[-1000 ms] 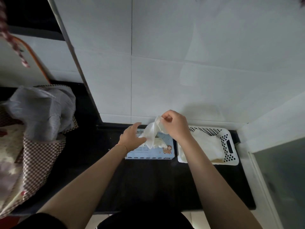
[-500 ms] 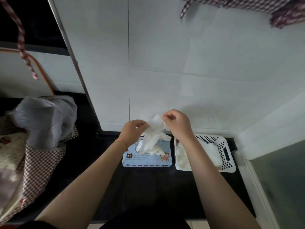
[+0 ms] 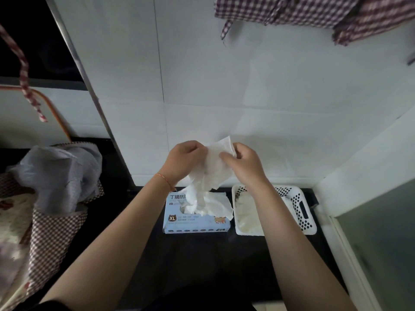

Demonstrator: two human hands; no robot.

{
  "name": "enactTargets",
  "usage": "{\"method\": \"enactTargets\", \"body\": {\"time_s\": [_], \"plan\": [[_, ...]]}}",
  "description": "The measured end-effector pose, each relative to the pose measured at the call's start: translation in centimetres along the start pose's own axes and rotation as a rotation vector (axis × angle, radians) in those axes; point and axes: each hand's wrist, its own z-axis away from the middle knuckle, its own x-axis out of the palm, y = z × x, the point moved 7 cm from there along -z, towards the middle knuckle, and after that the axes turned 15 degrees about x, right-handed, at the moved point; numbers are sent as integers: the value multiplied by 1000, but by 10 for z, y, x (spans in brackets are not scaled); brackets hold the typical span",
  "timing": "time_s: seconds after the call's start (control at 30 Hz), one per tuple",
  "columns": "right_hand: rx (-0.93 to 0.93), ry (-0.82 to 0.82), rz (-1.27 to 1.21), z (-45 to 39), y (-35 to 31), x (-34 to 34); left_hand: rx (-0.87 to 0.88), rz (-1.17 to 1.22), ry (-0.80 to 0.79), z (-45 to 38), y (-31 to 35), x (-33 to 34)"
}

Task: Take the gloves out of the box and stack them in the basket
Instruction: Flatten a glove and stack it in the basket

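A white glove [image 3: 212, 167] hangs in the air above the light blue glove box [image 3: 197, 222], which lies on the black counter. My left hand [image 3: 183, 161] pinches the glove's upper left edge and my right hand [image 3: 243, 163] pinches its upper right edge, spreading it between them. More white gloves [image 3: 210, 205] bulge out of the box's opening. To the right of the box stands a white perforated basket [image 3: 302, 209] with a stack of gloves [image 3: 247, 212] inside, partly hidden by my right forearm.
White tiled wall directly behind the box and basket. A checkered bag with a grey plastic bag [image 3: 58, 171] sits at the left. Checkered cloth [image 3: 314, 14] hangs at the top right. A white ledge [image 3: 336, 232] borders the counter on the right.
Both hands have lifted the glove higher above the box and pulled its top edge wider apart. My left hand came off the box a second ago to take the glove.
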Motion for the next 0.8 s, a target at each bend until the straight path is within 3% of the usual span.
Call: {"method": "enactTargets", "body": {"time_s": [0.1,0.2,0.3,0.6,0.8], "plan": [[0,95,23,-1,7,-19,-66,73,-51,3,-14,12],[10,129,53,-1,10,-27,-152,199,-285,14,-29,42],[21,169,68,-2,20,-40,-212,136,-469,24,-45,74],[122,218,24,6,59,-80,-302,-49,-435,24,-85,102],[416,177,-137,-8,107,-96,-376,-30,-597,18,-89,116]]}}
